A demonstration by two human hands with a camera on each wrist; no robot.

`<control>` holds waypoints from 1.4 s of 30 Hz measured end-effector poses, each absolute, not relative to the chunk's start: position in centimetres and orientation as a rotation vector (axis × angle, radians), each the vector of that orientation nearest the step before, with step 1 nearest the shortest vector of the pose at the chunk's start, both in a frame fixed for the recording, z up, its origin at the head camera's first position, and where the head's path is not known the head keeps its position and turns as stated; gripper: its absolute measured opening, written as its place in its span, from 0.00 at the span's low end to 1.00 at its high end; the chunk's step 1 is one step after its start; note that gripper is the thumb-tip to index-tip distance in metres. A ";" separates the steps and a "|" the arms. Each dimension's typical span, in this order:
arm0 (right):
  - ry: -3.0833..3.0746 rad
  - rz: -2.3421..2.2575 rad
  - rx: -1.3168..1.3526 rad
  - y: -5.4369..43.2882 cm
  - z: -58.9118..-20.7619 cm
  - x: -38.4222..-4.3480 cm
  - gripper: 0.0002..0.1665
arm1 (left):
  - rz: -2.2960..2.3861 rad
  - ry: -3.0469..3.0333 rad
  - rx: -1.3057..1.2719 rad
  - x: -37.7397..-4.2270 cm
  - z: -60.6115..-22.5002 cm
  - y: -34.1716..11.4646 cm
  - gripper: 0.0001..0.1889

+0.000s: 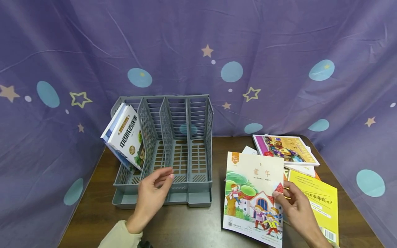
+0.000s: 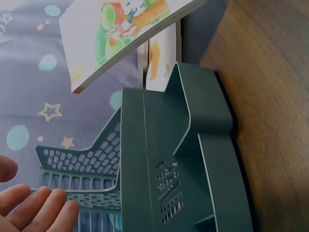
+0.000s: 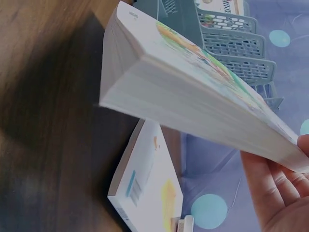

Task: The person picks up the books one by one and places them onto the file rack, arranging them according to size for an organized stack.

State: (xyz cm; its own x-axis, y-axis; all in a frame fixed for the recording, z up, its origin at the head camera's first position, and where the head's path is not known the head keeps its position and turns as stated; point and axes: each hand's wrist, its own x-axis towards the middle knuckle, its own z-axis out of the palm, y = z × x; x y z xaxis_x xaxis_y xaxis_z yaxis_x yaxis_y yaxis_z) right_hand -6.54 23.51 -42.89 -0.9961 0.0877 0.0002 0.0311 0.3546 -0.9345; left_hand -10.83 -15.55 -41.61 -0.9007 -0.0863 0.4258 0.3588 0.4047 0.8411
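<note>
My right hand (image 1: 297,206) pinches the right edge of a paperback storybook (image 1: 245,193), thumb on the front cover and fingers behind. Its cover has children and a red-roofed house; the right wrist view shows the thick page edge of this storybook (image 3: 193,111) raised over the table. My left hand (image 1: 152,194) hovers in front of a grey desktop file rack (image 1: 198,187), its fingers loosely bent and holding nothing. In the left wrist view the fingertips of the left hand (image 2: 38,208) appear beside the rack. White-covered books (image 1: 125,136) lean in the rack's leftmost compartment.
To the right on the brown wooden table (image 1: 189,227) lies a loose pile of books, with a yellow book (image 1: 321,196) in front and a purple-spined picture book (image 1: 286,150) behind. A purple star-patterned curtain (image 1: 186,34) hangs behind the table.
</note>
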 end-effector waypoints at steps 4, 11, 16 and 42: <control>-2.552 1.700 -0.072 23.3 -42.4 -6.4 0.16 | -1.540 -2.270 -0.254 -10.7 -41.3 -14.9 0.11; -2.562 1.666 -0.036 23.0 -41.7 -6.0 0.14 | -1.558 -2.290 -0.282 -10.1 -39.4 -13.2 0.12; -2.543 1.633 0.030 22.6 -41.3 -5.8 0.13 | -1.595 -2.294 -0.332 -9.5 -37.7 -12.1 0.12; -2.478 1.619 0.180 20.3 -40.6 -4.8 0.15 | -1.878 -2.384 -0.411 -10.9 -40.8 -11.1 0.20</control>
